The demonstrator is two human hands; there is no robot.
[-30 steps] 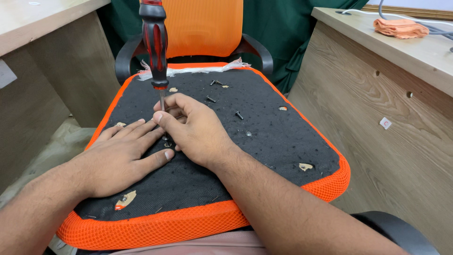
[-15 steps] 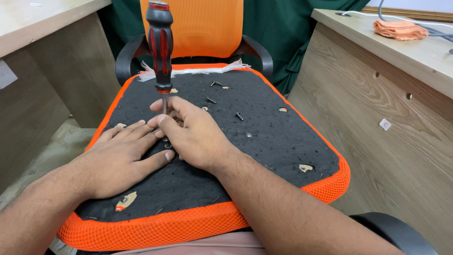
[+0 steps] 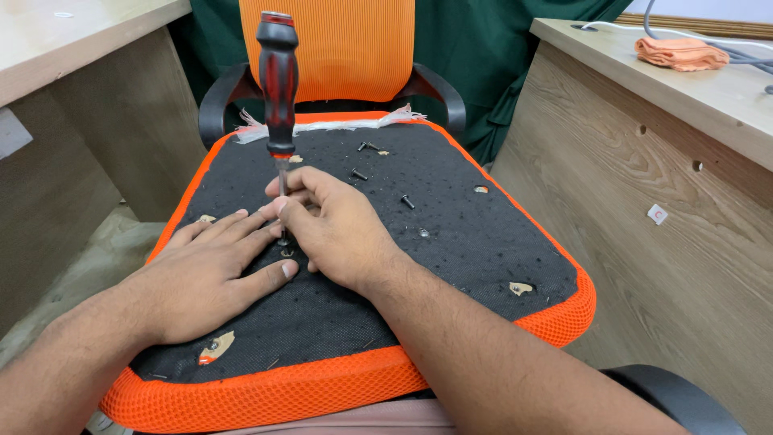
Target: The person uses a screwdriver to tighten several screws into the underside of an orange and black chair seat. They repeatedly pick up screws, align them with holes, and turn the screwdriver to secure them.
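Wood-grain desk (image 3: pixel 72 48) at far left, edge only. Left hand (image 3: pixel 205 278) — fingers spread wide, palm flat on the black underside of the seat cushion (image 3: pixel 451 242), holding nothing. Screwdriver (image 3: pixel 278 97), red-and-black handle, upright with a slight tilt, tip down at the cushion just beside the left fingertips. Right hand (image 3: pixel 334 234) — fingers pinched narrow around the metal shank near its tip, the handle standing free above. Loose dark screws (image 3: pixel 360 175) scattered on the cushion behind the hands. Orange mesh rim, with the chair's orange backrest (image 3: pixel 346 48) beyond. Second wooden desk (image 3: pixel 668 185) at right, bearing a folded orange cloth (image 3: pixel 680 53).
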